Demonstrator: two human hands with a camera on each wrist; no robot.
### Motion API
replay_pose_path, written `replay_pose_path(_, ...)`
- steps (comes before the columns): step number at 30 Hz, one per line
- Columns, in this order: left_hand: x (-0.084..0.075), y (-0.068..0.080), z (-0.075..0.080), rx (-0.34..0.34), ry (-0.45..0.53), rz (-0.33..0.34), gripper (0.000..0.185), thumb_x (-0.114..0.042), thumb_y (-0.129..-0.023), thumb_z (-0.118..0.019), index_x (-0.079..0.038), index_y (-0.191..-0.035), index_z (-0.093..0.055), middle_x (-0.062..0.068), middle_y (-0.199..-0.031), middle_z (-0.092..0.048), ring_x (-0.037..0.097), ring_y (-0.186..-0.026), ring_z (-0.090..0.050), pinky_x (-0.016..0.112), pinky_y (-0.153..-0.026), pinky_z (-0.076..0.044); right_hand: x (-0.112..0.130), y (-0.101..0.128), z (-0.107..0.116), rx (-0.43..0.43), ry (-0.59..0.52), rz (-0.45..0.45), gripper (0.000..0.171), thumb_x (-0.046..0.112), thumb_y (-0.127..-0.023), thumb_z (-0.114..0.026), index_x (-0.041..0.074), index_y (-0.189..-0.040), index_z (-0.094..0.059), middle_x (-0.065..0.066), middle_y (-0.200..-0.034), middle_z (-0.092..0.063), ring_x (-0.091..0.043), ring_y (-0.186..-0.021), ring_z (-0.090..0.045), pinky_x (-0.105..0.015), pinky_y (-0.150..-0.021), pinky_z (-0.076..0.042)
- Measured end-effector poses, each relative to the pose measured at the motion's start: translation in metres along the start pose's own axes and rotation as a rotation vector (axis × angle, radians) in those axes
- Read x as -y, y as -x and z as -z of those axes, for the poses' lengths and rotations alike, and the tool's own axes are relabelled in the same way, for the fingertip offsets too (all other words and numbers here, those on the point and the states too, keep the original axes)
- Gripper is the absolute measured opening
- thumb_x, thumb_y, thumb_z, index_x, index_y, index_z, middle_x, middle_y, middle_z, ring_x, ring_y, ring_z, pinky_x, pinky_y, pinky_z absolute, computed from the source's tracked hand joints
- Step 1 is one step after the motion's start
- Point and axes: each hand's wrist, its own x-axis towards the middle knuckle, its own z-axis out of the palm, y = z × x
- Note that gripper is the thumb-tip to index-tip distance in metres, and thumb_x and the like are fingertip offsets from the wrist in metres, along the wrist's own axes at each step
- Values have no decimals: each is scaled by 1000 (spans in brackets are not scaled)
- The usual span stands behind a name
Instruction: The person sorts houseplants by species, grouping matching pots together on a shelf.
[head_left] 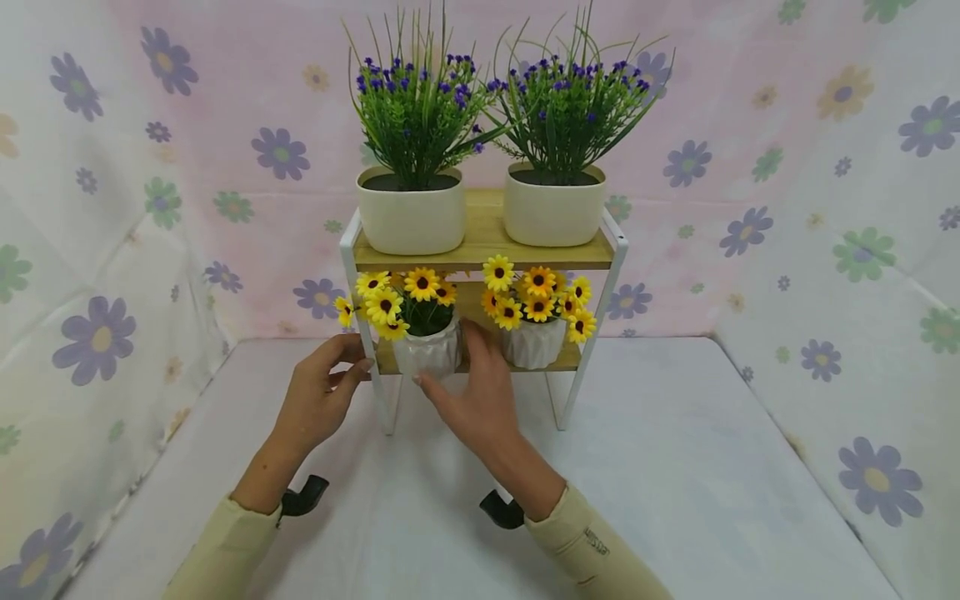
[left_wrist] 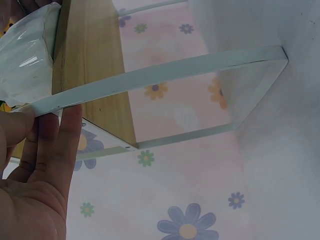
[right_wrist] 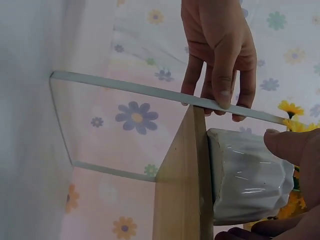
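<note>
A two-tier plant stand [head_left: 480,257] with wooden boards and a white frame stands upright. My left hand [head_left: 317,398] pinches the white side frame [left_wrist: 175,70] between thumb and fingers, near the lower board [right_wrist: 180,200]. On that board, at the left, sits a ribbed white flowerpot [head_left: 427,354] with yellow artificial sunflowers [head_left: 384,306]. My right hand [head_left: 483,402] holds this pot, thumb at its front and fingers around its right side; some of those fingers are hidden in the head view. Just right of that hand is a second white pot [head_left: 536,346] of sunflowers.
Two cream planters [head_left: 412,218] with grass and purple flowers stand side by side on the upper board. White cloth covers the table [head_left: 675,467]. Flower-print curtains [head_left: 840,250] close in the back and both sides. Dark curved pieces [head_left: 305,497] show near both wrists.
</note>
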Motion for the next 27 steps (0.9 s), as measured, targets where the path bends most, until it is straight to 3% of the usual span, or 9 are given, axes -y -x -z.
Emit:
replay_pose_path(8, 1, -1, 2, 2, -7, -22, 25, 6, -101, -66, 0, -125, -65, 5, -111, -71, 19, -100, -71, 12, -82, -59, -7, 22, 17, 46, 73, 37, 76, 27, -93, -84, 2, -155, -47, -16, -154, -52, -34, -140, -52, -55, -114, -50)
replay_pose_path(15, 4, 2, 3, -16, -94, -67, 29, 8, -98, -69, -2, -125, -65, 5, -111, -71, 20, -99, -73, 8, -85, -56, -16, 40, 33, 33, 123, 145, 68, 20, -93, -84, 3, -150, -52, -11, -146, -57, -26, -133, -58, -47, -106, -57)
replay_pose_path(20, 3, 5, 6, -13, -162, -77, 30, 6, -97, -72, -3, -124, -65, 5, -114, -70, 20, -103, -72, 9, -88, -55, -25, 50, 47, 16, 130, 173, 59, 15, -93, -83, 6, -145, -57, -6, -141, -58, -20, -131, -58, -42, -106, -57)
replay_pose_path(23, 4, 9, 8, -1, -226, -70, 29, 6, -96, -73, -5, -122, -67, 4, -113, -70, 19, -102, -71, 13, -86, -58, -32, 53, 56, -1, 152, 169, 53, 13, -92, -83, 7, -139, -59, -5, -136, -60, -18, -127, -59, -41, -104, -59)
replay_pose_path(27, 8, 17, 10, 24, -310, -55, 28, 5, -95, -73, -6, -121, -70, 3, -109, -70, 20, -95, -72, 31, -79, -64, -45, 58, 68, -36, 189, 172, 45, 9, -90, -82, 5, -130, -60, -5, -129, -62, -19, -120, -62, -40, -100, -60)
